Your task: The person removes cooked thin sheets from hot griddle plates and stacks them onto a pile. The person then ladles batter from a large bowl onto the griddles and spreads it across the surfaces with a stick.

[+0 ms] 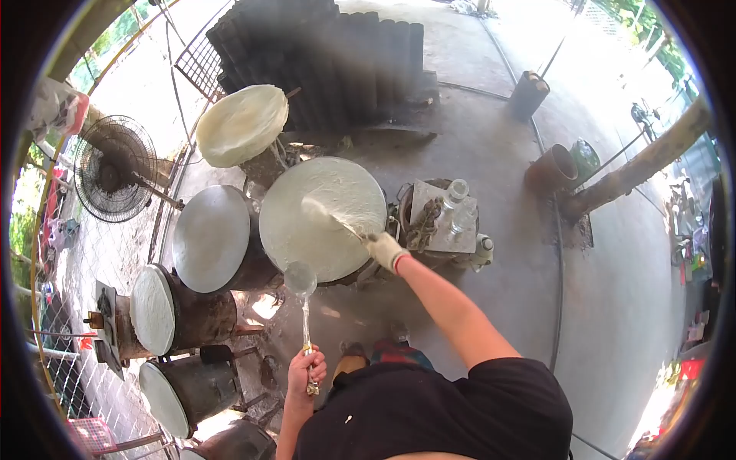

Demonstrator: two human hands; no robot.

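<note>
My left hand point(307, 371), bare, is closed around the handle of a metal ladle point(300, 278). The ladle's round bowl is at the near edge of a large round griddle point(280, 244) coated with white batter. On my right hand point(383, 251) is a pale work glove with a red cuff. Its fingers are wrapped around a batter-coated spreader point(331, 214), which lies low over the griddle's wet surface; its exact shape is hard to make out. Ridges mark the batter on the far side of the griddle.
Several more round griddles point(211, 239) on drum stoves curve along the left. A pale round sheet point(242, 126) stands behind, beside a stack of dark cylinders point(330, 61). A standing fan point(115, 169) is at left. Glass jars point(458, 190) sit on a small stand point(429, 239) at right.
</note>
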